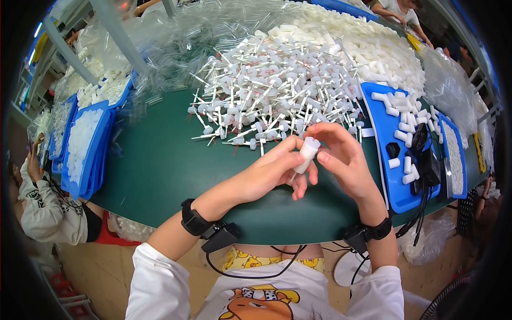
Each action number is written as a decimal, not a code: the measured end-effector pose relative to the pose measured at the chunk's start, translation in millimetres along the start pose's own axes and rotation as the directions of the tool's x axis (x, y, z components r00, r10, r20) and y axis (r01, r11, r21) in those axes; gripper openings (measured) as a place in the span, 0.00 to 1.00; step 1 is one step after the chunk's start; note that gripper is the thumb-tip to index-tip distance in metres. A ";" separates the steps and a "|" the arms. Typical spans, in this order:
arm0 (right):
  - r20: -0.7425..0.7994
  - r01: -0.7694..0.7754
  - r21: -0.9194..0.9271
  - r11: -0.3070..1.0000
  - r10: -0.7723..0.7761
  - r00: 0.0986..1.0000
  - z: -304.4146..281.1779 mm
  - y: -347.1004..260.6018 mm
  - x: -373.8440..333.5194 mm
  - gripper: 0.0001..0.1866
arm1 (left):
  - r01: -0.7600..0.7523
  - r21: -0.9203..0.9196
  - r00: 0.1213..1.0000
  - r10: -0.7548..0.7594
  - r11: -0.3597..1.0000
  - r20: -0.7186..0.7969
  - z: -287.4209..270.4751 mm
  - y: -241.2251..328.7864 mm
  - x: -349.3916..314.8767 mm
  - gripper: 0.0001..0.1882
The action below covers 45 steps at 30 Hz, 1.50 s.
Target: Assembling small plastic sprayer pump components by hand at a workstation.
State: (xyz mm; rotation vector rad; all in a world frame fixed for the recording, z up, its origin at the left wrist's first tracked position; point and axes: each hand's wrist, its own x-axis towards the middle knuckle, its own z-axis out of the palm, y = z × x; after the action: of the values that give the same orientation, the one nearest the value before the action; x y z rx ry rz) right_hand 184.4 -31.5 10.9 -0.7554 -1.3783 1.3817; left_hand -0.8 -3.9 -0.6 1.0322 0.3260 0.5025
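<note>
My left hand [272, 168] is closed around a small white cylinder [303, 162], held tilted over the near part of the green table [176, 176]. A translucent whitish cap [311, 143] sits at the cylinder's upper end, with a bit of red at its top. Below the fingers, a thin pale stick end shows. My right hand [344, 157] curves around the cap side, thumb and forefinger apart; whether a fingertip touches the cap I cannot tell. Just beyond both hands lies a big heap of white sticks with translucent discs and red threads [282, 85].
To the right, a blue tray [392, 197] holds white cylinders and black devices with cables. White cylinders [373, 48] are heaped behind. Clear tubes [176, 42] pile up at the far left, near blue trays of white parts [101, 170]. Several people work around the table.
</note>
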 end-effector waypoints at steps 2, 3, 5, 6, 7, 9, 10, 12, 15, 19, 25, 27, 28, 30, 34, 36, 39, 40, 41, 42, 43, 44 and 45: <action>-0.037 0.073 -0.060 0.995 -0.076 0.996 -1.8 3.8 0.1 0.15 | -0.007 0.007 0.999 0.008 1.000 -0.031 2.2 -1.8 0.9 0.15; -0.079 0.064 -0.030 0.997 -0.066 0.995 0.5 4.9 -0.1 0.14 | -0.028 -0.023 0.999 0.027 0.999 -0.038 0.9 -4.2 1.7 0.16; -0.068 0.083 -0.056 0.995 -0.086 0.994 -1.6 6.9 0.4 0.14 | -0.049 -0.052 0.998 0.046 0.997 -0.046 0.4 -3.4 1.5 0.17; -0.062 0.099 -0.083 0.992 -0.105 0.993 -2.7 7.9 0.1 0.13 | -0.036 -0.054 0.999 0.034 0.998 -0.026 0.7 -0.8 1.7 0.17; -0.064 0.099 -0.084 0.992 -0.104 0.992 -2.7 8.2 0.1 0.13 | -0.022 -0.055 1.000 0.022 0.998 -0.006 0.7 0.4 2.0 0.18; -0.068 0.140 -0.134 0.981 -0.150 0.986 -1.4 7.5 0.4 0.13 | -0.012 -0.076 1.000 0.013 0.997 0.004 -0.2 -3.1 2.6 0.18; -0.069 0.140 -0.134 0.981 -0.150 0.986 -0.6 6.8 0.6 0.13 | -0.004 -0.097 1.000 0.005 0.995 0.013 -0.2 -4.3 2.8 0.19; -0.057 0.193 -0.147 0.970 -0.204 0.977 0.8 6.0 0.9 0.14 | 0.011 -0.107 1.000 -0.010 0.994 0.010 0.2 -4.7 2.9 0.19; -0.030 0.240 -0.183 0.953 -0.250 0.968 1.7 8.4 1.4 0.14 | 0.023 -0.134 1.000 -0.021 0.991 0.019 0.5 -4.5 2.5 0.19; -0.016 0.264 -0.197 0.944 -0.272 0.962 1.1 11.6 2.0 0.15 | 0.009 -0.139 0.999 -0.003 0.990 0.044 -1.5 -8.0 2.5 0.18; -0.049 0.278 -0.254 0.926 -0.299 0.953 2.4 14.0 2.1 0.14 | -0.005 -0.139 0.999 0.010 0.990 0.037 -2.9 -8.1 3.4 0.14; -0.050 0.292 -0.262 0.920 -0.315 0.948 1.9 16.5 2.8 0.12 | 0.002 -0.130 1.000 0.002 0.991 0.026 -3.3 -8.4 3.5 0.14; -0.051 0.291 -0.260 0.921 -0.314 0.948 2.1 17.3 2.6 0.12 | 0.007 -0.120 1.000 -0.006 0.993 0.013 -3.4 -8.6 3.2 0.14; -0.074 0.280 -0.238 0.930 -0.305 0.949 2.3 18.9 2.2 0.10 | 0.006 -0.103 1.000 -0.006 0.995 -0.002 -2.6 -9.0 3.4 0.14; -0.084 0.257 -0.283 0.924 -0.290 0.953 2.8 18.6 2.8 0.08 | 0.010 -0.100 1.000 -0.012 0.995 -0.016 -4.6 -11.0 4.1 0.15; -0.087 0.228 -0.337 0.914 -0.272 0.958 2.7 17.7 2.4 0.07 | 0.001 -0.091 1.000 -0.004 0.996 -0.028 -4.1 -11.4 4.7 0.15; -0.107 0.212 -0.367 0.906 -0.268 0.958 4.8 18.3 2.2 0.05 | -0.013 -0.082 0.999 0.009 0.997 -0.049 -4.0 -11.6 5.0 0.15; -0.107 0.212 -0.366 0.906 -0.267 0.958 5.4 17.9 2.4 0.05 | -0.017 -0.082 0.998 0.012 0.996 -0.058 -3.8 -11.5 4.9 0.15; -0.102 0.216 -0.381 0.899 -0.273 0.957 5.9 17.4 2.8 0.05 | -0.017 -0.083 0.998 0.012 0.996 -0.058 -3.2 -11.2 4.8 0.15; -0.098 0.219 -0.397 0.891 -0.279 0.955 6.4 17.0 2.9 0.05 | -0.017 -0.080 0.996 0.010 0.997 -0.084 -1.9 -10.4 4.6 0.14; -0.098 0.218 -0.398 0.891 -0.277 0.956 6.7 17.2 2.8 0.05 | -0.018 -0.078 0.994 0.009 0.997 -0.109 -0.9 -9.8 4.3 0.13; -0.098 0.221 -0.417 0.882 -0.285 0.954 6.8 17.5 2.8 0.04 | -0.017 -0.079 0.994 0.009 0.997 -0.108 -0.4 -9.1 4.0 0.13; -0.098 0.225 -0.436 0.871 -0.295 0.950 5.7 17.6 2.3 0.04 | -0.015 -0.087 0.993 0.004 0.996 -0.116 0.4 -8.3 5.0 0.13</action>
State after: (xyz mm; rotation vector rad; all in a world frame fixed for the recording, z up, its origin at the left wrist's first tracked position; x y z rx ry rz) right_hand 174.6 -28.6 -4.7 -0.8991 -1.6024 0.7982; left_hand 5.6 -4.9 -7.8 0.9215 0.3985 0.5818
